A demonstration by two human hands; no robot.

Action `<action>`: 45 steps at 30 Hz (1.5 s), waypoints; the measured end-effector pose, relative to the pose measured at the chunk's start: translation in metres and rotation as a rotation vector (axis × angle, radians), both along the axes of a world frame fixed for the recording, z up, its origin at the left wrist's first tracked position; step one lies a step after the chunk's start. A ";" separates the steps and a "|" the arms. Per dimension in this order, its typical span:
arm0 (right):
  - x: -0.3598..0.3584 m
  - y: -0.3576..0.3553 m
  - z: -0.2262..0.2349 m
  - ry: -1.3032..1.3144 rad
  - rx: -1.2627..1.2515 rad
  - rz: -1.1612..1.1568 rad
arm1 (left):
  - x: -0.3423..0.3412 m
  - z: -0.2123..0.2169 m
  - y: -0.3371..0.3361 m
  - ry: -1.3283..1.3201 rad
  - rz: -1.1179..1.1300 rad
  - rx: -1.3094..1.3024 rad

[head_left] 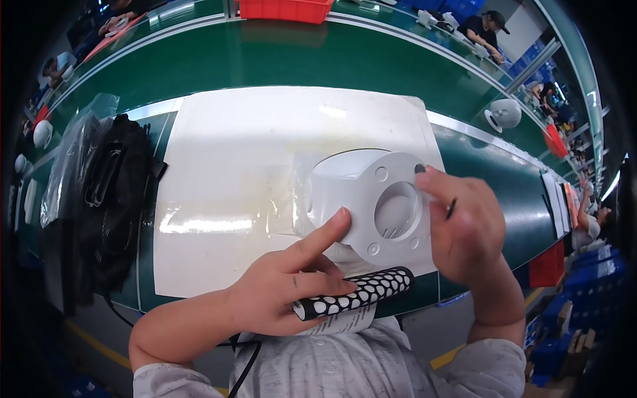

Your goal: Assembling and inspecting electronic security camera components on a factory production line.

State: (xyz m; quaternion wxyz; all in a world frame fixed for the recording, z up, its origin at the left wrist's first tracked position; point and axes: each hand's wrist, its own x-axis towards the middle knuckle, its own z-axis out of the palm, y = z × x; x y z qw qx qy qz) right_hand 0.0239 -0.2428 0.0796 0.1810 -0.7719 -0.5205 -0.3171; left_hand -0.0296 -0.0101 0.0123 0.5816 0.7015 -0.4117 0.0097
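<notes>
A white plastic housing (355, 192) lies on the white sheet, its flat flange with a big round opening tilted toward me. Round recesses show around that opening. My left hand (282, 285) presses its thumb on the housing's left side, while its lower fingers hold a rolled black sheet with rows of white circles (371, 290). At the flange's upper right, my right hand (464, 219) pinches a small dark round pad (420, 169) against the edge. Another dark spot (451, 208) shows by the right hand's fingers; what it is I cannot tell.
A white protective sheet (219, 152) covers the green bench. Clear plastic bags and a black bag (119, 199) lie at the left. Beyond runs a green conveyor (265, 56) with a red bin (285, 10); a white domed part (504, 114) stands right. Other people work farther off.
</notes>
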 end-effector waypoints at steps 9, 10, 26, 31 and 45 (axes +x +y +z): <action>-0.005 0.015 0.009 0.117 0.090 -0.157 | 0.001 -0.005 -0.002 -0.058 0.067 -0.024; 0.001 0.021 0.008 0.291 0.222 -0.038 | 0.001 -0.004 -0.001 -0.069 0.069 -0.010; 0.012 0.037 -0.005 0.756 0.518 0.088 | 0.001 -0.003 0.005 -0.038 0.003 0.049; 0.007 0.040 0.002 0.781 0.412 0.026 | 0.003 -0.003 0.004 -0.039 -0.016 0.029; -0.027 0.026 -0.001 0.407 0.114 -0.196 | 0.000 -0.007 0.000 -0.040 0.080 -0.021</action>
